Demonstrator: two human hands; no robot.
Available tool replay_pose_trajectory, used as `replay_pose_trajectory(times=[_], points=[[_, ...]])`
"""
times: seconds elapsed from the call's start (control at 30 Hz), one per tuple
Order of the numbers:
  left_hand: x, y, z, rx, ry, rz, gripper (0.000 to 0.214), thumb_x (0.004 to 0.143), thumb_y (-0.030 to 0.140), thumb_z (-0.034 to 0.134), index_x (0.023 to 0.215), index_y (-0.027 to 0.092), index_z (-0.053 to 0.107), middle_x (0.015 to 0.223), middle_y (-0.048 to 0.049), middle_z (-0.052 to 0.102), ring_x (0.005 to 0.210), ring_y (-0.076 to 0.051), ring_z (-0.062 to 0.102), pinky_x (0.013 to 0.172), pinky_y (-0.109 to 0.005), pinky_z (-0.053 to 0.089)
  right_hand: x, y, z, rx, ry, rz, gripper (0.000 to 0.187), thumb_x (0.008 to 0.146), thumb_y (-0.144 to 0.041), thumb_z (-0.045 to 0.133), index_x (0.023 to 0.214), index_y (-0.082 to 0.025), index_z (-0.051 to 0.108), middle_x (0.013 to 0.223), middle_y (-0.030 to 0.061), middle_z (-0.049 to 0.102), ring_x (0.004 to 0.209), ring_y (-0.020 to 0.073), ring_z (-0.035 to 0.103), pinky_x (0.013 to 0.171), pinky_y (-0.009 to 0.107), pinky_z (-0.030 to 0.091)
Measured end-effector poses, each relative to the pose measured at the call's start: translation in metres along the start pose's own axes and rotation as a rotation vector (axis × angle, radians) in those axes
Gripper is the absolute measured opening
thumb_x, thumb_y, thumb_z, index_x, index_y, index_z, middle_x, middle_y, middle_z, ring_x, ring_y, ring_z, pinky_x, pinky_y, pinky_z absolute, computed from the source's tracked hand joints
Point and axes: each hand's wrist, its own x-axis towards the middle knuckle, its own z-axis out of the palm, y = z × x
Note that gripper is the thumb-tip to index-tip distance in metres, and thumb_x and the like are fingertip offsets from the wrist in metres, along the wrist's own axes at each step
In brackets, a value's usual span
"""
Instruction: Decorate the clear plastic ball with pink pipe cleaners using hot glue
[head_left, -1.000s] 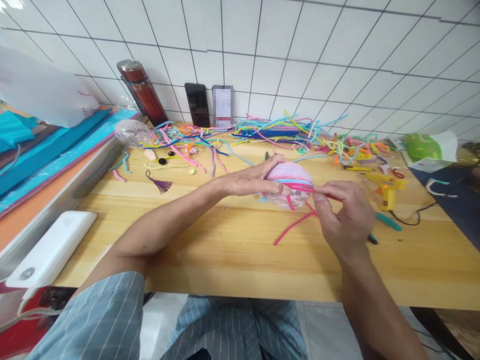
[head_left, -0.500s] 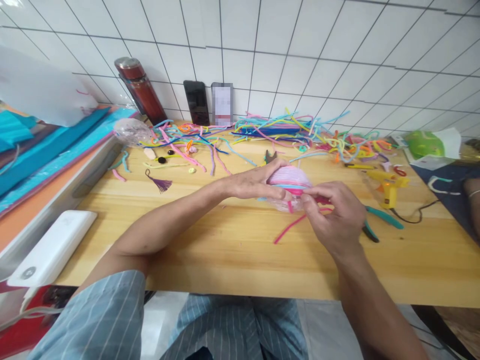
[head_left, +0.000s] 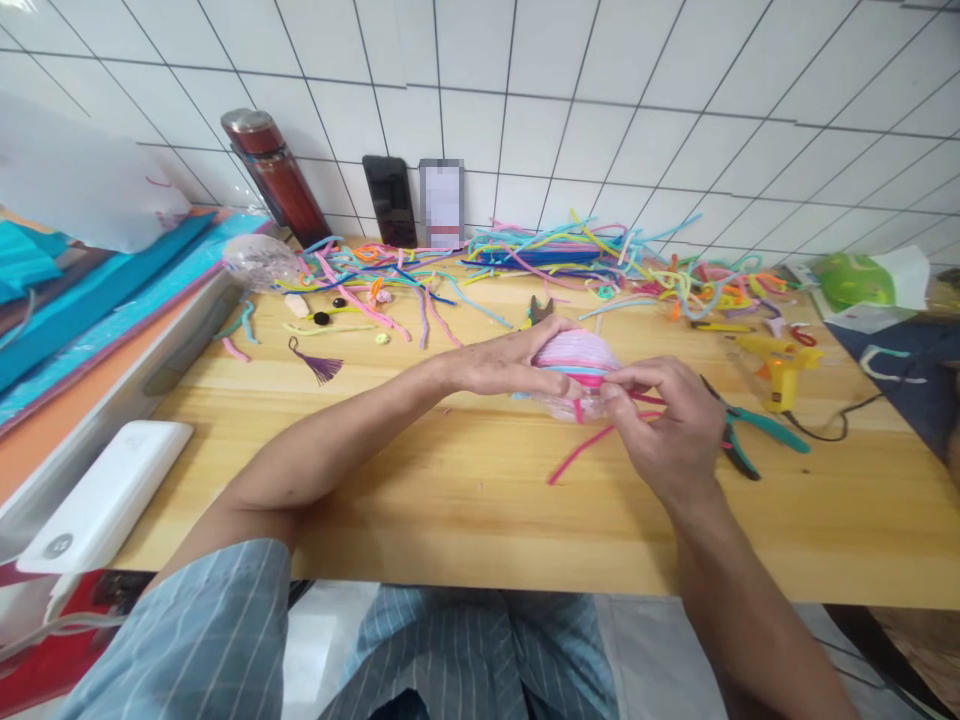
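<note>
A rounded pink ball-like piece (head_left: 576, 350), wrapped in rows of pipe cleaner with a blue and a hot-pink band, rests on the wooden table; its lower part looks clear. My left hand (head_left: 514, 365) grips it from the left, thumb along the band and fingers behind. My right hand (head_left: 667, 420) pinches a hot-pink pipe cleaner (head_left: 581, 452) at the ball's right side. One end of that strip trails toward the table's front. Teal-handled pliers (head_left: 761, 425) lie just right of my right hand. Another plier-like tool (head_left: 538, 310) shows behind the ball.
Several loose pipe cleaners (head_left: 540, 255) are heaped along the back. A yellow glue gun (head_left: 784, 370) with a cord lies right. A purple tassel (head_left: 319, 362) and a white power bank (head_left: 105, 495) are left. A red thermos (head_left: 277, 180) and two phones (head_left: 391, 200) stand by the tiled wall.
My right hand has shifted very slightly left, and more of the pliers beside it shows. My left hand keeps its hold on the ball. The camera view has moved a little.
</note>
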Motion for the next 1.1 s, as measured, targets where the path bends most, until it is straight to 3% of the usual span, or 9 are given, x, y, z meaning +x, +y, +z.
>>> replay_pose_trajectory(times=[0.2,0.5,0.77,0.93,1.1], points=[[0.001,0.002,-0.004,-0.083,0.027,-0.070,0.088,0.086,0.070,0.091,0.151,0.020,0.061,0.139,-0.0147,0.071,0.124,-0.036,0.073,0.094,-0.042,0.063,-0.001,0.012,-0.007,0.093,-0.026,0.146,0.011,0.102,-0.020,0.079,0.101,-0.031,0.080,0.091,-0.0011,0.083,0.080,0.0192,0.075,0.077,0.036,0.062],[0.000,0.004,-0.010,-0.101,0.041,-0.065,0.094,0.085,0.068,0.090,0.157,0.016,0.060,0.154,-0.0186,0.067,0.146,-0.041,0.065,0.117,-0.047,0.058,-0.007,0.020,-0.002,0.172,0.047,0.245,0.006,0.101,-0.026,0.084,0.105,-0.031,0.084,0.093,-0.0008,0.084,0.080,0.0195,0.075,0.078,0.037,0.061],[-0.001,-0.001,-0.012,-0.254,0.062,0.001,0.091,0.083,0.062,0.089,0.163,0.027,0.064,0.170,-0.0119,0.066,0.165,-0.043,0.054,0.131,-0.049,0.049,-0.007,0.022,0.004,0.283,0.082,0.395,0.006,0.094,-0.032,0.084,0.098,-0.028,0.081,0.090,-0.0004,0.083,0.081,0.0194,0.075,0.078,0.036,0.062],[-0.002,-0.015,-0.011,-0.398,0.108,0.009,0.088,0.077,0.052,0.091,0.158,0.028,0.071,0.165,-0.0105,0.073,0.167,-0.042,0.056,0.137,-0.047,0.045,-0.003,0.018,0.008,0.395,0.089,0.513,0.015,0.087,-0.035,0.086,0.092,-0.027,0.075,0.084,-0.0010,0.081,0.074,0.0179,0.072,0.071,0.033,0.061],[0.000,-0.024,-0.007,-0.561,0.166,-0.040,0.096,0.069,0.052,0.095,0.157,0.024,0.070,0.152,-0.0144,0.081,0.155,-0.041,0.070,0.128,-0.048,0.055,-0.001,0.018,0.007,0.463,0.019,0.578,0.023,0.087,-0.040,0.090,0.091,-0.027,0.072,0.078,-0.0029,0.075,0.066,0.0156,0.067,0.060,0.029,0.055]])
